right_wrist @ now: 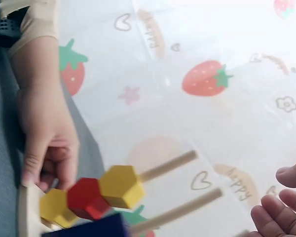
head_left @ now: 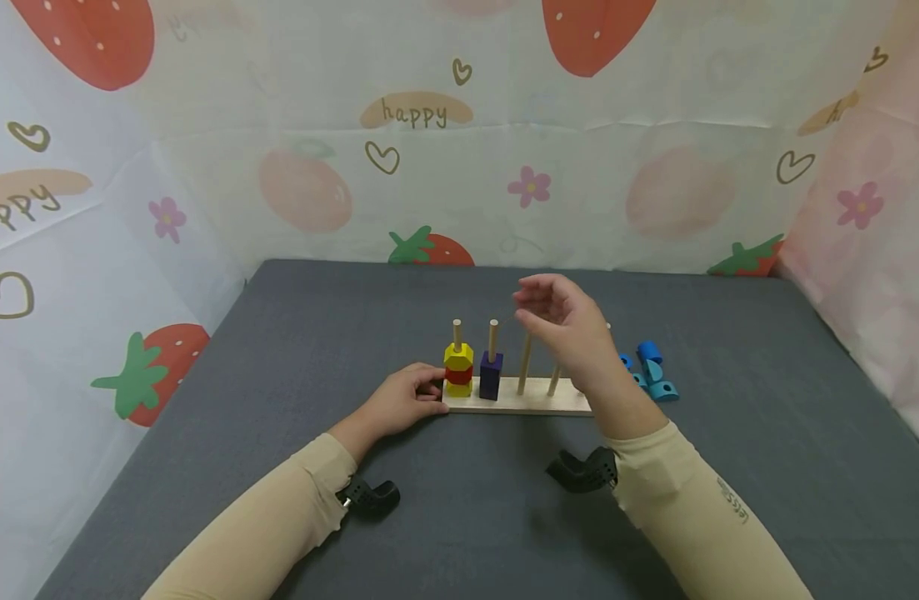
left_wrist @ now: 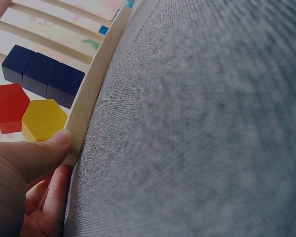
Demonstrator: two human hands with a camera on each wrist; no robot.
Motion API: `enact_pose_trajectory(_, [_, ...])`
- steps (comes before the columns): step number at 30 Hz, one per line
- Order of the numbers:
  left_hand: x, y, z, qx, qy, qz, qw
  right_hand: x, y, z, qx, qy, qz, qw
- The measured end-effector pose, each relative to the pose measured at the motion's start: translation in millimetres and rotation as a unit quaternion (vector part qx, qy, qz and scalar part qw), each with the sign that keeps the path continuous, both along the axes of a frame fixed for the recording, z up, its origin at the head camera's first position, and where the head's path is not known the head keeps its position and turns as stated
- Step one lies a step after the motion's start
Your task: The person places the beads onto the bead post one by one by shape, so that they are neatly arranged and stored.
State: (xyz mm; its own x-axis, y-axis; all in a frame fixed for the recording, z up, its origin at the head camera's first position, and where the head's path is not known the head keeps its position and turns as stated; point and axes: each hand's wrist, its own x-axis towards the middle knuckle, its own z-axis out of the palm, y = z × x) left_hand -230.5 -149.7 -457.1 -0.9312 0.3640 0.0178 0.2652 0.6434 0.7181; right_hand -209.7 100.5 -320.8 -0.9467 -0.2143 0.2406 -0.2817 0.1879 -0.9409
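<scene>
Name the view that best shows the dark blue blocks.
Left wrist: the dark blue blocks appear large there, with all three told apart by their seams. The head view shows them small, as one column; the right wrist view shows only part, cut off at the bottom edge.

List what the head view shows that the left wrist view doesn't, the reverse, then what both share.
Only the head view: both sleeves, the black wrist devices, and the tips of the two loaded pegs.

Only the left wrist view: the seams dividing the dark blue stack into three blocks.

Both: the left hand holding the wooden base's end, yellow and red hexagonal blocks, the dark blue stack, bare pegs and blue pieces.
</scene>
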Motion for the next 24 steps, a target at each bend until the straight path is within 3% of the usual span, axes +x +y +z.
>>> enact_pose_trajectory(6, [0.6, 0.4, 0.6, -0.001, -0.003, 0.002, 1.0, 2.3, 21, 8.9, -0.005, 0.025, -0.005, 0.9997])
enact_pose_trajectory(11, [0.4, 1.0, 0.1, -0.008, -0.002, 0.004, 1.0, 3.5, 47, 8.7, 0.017, 0.041, -0.04, 0.9982])
enact_pose_trajectory(19, [-0.6, 0.1, -1.8, -0.012, 0.0, 0.003, 0.9999, 0.7, 93, -8.5, 0.092, 0.021, -0.115, 0.9889])
enact_pose_trajectory(24, [-0.7, -0.2, -1.3, -0.01, -0.002, 0.004, 0.9999, -2.1, 118, -27.5, 0.149, -0.005, -0.158, 0.9761])
